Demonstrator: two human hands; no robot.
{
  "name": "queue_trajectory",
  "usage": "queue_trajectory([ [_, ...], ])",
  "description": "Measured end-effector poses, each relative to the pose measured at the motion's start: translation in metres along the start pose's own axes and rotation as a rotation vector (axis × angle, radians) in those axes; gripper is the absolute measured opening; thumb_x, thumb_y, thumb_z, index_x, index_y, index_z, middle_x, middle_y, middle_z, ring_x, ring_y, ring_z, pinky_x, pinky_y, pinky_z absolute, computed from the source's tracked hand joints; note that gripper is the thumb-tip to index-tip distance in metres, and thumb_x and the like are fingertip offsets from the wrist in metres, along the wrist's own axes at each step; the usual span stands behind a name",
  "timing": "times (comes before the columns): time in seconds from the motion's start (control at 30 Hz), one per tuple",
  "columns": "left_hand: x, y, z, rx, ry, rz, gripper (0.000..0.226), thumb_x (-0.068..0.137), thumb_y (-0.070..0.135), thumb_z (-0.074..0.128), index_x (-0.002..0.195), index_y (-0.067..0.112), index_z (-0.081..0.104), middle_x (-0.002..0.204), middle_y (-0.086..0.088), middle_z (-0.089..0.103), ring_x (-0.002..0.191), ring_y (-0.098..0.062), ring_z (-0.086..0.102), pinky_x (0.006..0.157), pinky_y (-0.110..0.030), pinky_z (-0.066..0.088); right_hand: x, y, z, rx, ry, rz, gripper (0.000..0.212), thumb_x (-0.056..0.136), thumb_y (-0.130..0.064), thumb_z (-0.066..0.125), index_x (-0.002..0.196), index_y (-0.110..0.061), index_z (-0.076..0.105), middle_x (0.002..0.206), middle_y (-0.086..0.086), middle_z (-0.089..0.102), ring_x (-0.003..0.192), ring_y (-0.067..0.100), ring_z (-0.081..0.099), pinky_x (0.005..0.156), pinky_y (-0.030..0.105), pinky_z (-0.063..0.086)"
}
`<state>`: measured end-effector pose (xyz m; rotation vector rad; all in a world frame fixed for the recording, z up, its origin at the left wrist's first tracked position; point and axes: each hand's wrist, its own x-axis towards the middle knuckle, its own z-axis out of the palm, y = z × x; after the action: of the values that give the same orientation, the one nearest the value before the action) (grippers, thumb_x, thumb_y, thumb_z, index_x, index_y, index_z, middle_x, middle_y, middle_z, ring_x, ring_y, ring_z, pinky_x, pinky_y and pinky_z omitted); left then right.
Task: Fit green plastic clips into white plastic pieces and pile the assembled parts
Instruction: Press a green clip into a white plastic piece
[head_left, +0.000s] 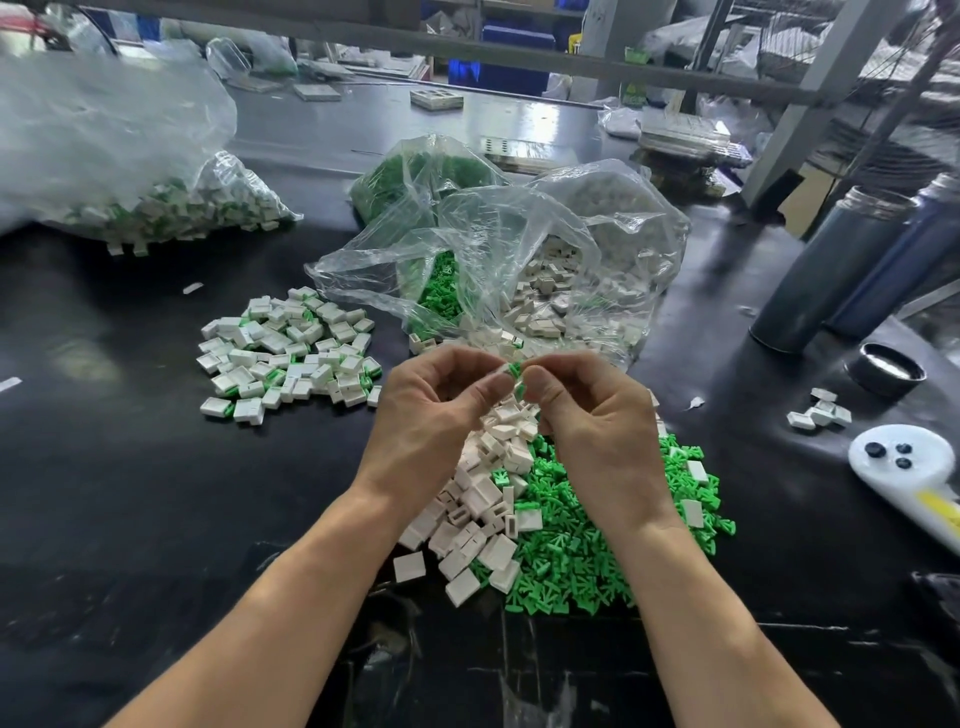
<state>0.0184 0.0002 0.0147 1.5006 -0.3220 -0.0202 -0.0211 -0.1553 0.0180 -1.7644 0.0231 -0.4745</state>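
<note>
Both hands, left hand (434, 410) and right hand (592, 415), pinch one green clip (514, 370) with curled fingers (496, 385) above the bench (156, 493). Any white piece there is hidden. Align squarely, then press.

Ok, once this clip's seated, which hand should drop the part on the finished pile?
Left hand, probably: the assembled pile lies on its side; the right hand would cross over.

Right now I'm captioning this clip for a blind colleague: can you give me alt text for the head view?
Both hands, left hand and right hand, pinch a green clip together above heaps of white pieces and loose green clips on a black table. A pile of assembled parts lies to the left, with open plastic bags of parts behind.
</note>
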Motion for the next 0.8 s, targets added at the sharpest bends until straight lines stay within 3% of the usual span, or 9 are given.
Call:
queue_trajectory([
  [0.17,-0.002,0.001,0.000,0.067,-0.008,0.016,0.011,0.088,0.014,0.078,0.098,0.010,0.075,0.089,-0.001,0.077,0.076,-0.003,0.068,0.067,-0.016,0.051,0.000,0.002,0.000,-0.135,-0.022,-0.032,0.007,0.096,-0.017,0.075,0.101,-0.021,0.077,0.090,-0.006,0.076,0.084,0.010,0.071,0.073,0.023,0.057],
  [0.4,-0.002,0.003,-0.001,0.118,-0.035,0.013,0.009,0.088,0.013,0.078,0.097,0.012,0.076,0.087,0.003,0.076,0.076,0.000,0.068,0.067,-0.014,0.051,0.000,0.002,0.000,-0.238,-0.044,-0.046,0.005,0.097,-0.016,0.071,0.095,-0.021,0.072,0.080,-0.009,0.070,0.073,0.005,0.066,0.066,0.020,0.056],
  [0.57,0.002,0.003,-0.008,0.119,0.028,0.008,0.010,0.088,0.013,0.077,0.092,0.022,0.074,0.086,0.010,0.076,0.078,-0.002,0.070,0.071,-0.020,0.057,0.006,0.007,-0.014,-0.076,0.096,0.028,0.007,0.098,-0.019,0.070,0.092,-0.023,0.071,0.071,-0.016,0.069,0.062,-0.003,0.060,0.057,0.013,0.047],
  [0.8,0.000,-0.002,0.000,0.113,-0.043,0.034,0.009,0.089,0.009,0.077,0.096,0.014,0.076,0.086,0.006,0.077,0.076,0.001,0.068,0.068,-0.013,0.052,0.004,0.010,-0.009,-0.017,-0.084,0.028,0.010,0.092,-0.023,0.079,0.095,-0.030,0.073,0.086,-0.005,0.073,0.072,0.009,0.063,0.063,0.023,0.050],
])
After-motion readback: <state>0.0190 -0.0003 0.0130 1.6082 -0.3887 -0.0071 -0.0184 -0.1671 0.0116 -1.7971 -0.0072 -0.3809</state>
